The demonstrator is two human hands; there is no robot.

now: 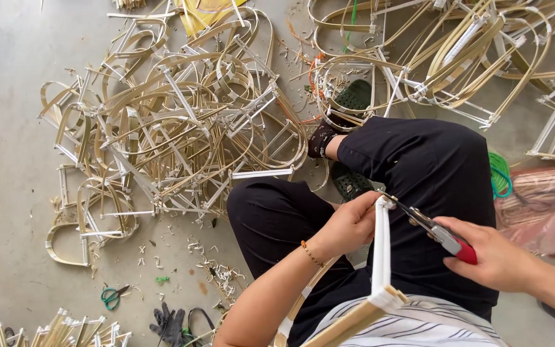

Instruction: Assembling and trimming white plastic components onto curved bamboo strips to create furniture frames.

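Head cam: left hand [348, 225] grips bamboo frame [381, 257] near its top corner, long axis running near-to-far. Right hand [493, 257] closed on red-handled cutters [433, 230], blades pointing left, tips touching that corner; pile of frames [175, 122] far left.

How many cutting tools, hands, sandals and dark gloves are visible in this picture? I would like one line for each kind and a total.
Red-handled cutters, held in the right hand: 1
Green-handled scissors on the floor: 1
Hands, the left hand holding a bamboo frame: 2
Dark green sandals: 2
Dark gloves, as far as I can tell: 1
Total: 7
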